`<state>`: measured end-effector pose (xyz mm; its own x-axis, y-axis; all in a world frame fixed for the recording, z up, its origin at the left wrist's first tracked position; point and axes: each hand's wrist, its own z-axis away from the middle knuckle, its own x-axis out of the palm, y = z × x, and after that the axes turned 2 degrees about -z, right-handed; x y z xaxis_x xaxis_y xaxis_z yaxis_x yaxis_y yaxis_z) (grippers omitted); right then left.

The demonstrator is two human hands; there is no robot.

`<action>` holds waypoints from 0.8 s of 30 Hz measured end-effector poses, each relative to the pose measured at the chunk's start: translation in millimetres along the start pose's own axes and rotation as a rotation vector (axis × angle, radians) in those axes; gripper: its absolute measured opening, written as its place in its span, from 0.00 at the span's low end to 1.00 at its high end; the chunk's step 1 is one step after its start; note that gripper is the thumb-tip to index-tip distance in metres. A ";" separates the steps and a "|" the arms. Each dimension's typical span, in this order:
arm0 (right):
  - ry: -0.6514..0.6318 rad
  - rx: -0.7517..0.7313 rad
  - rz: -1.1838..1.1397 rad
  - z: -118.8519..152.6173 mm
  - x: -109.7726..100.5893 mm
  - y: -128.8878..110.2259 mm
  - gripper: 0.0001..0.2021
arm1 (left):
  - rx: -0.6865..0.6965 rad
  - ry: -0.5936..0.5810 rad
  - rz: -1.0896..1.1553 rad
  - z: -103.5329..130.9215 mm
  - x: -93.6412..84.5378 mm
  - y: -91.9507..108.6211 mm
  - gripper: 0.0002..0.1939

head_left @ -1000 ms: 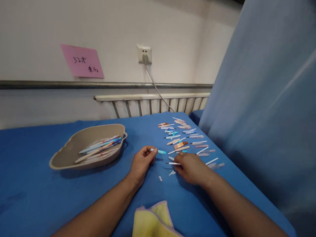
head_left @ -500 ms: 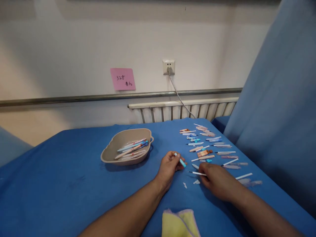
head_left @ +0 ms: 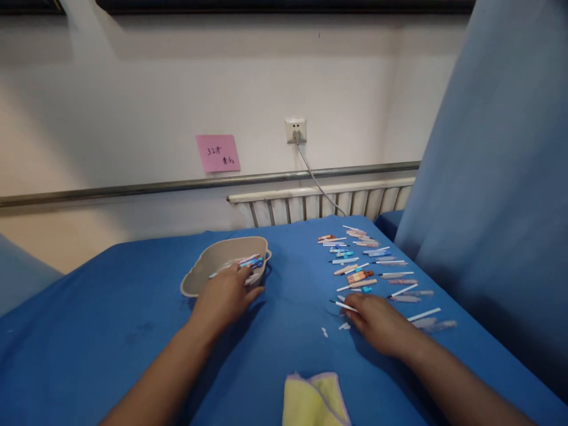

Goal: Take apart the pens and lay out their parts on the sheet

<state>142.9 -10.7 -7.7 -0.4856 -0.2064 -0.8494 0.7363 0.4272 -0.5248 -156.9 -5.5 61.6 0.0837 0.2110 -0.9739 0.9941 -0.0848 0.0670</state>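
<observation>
My left hand [head_left: 226, 299] reaches over the near rim of a beige basket [head_left: 199, 269], thumb spread from the fingers, which touch the wrapped pens [head_left: 251, 262] inside. No object shows in its grip, though its fingertips are partly hidden. On the right, my right hand [head_left: 377, 322] is closed on a thin white pen refill [head_left: 347, 306], its dark tip pointing left. Several pen parts [head_left: 360, 276] lie in rows beyond and beside this hand. Small white scraps [head_left: 324, 332] are on the blue cloth [head_left: 275, 343] to its left.
A folded yellow cloth [head_left: 313, 399] lies at the near edge. Behind the blue-covered table stand a white railing [head_left: 284, 194] and a wall socket [head_left: 295, 131] with a cord. A blue curtain [head_left: 479, 195] hangs at the right.
My left hand has moved left from the middle to the basket, and the turquoise piece it held no longer shows. My right hand still holds the refill. The view has shifted slightly.
</observation>
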 end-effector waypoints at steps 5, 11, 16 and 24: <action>0.022 -0.008 -0.042 -1.6 6.5 -0.9 0.09 | 0.105 0.009 -0.168 10.3 8.4 -14.3 0.12; 0.026 0.017 -0.065 -3.8 7.3 1.8 0.10 | 0.210 -0.012 -0.038 23.4 6.9 12.0 0.13; -0.017 0.025 -0.094 -3.5 8.1 4.5 0.08 | 0.289 -0.074 -0.151 29.1 2.9 18.1 0.12; -0.006 0.067 -0.171 -7.7 10.1 15.3 0.11 | 0.204 0.126 0.120 49.2 -3.7 64.4 0.11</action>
<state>145.6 0.5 -23.9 -0.6037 -0.2762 -0.7478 0.6734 0.3255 -0.6638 -96.6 -59.7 58.9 0.2205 0.3058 -0.9262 0.9433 -0.3083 0.1228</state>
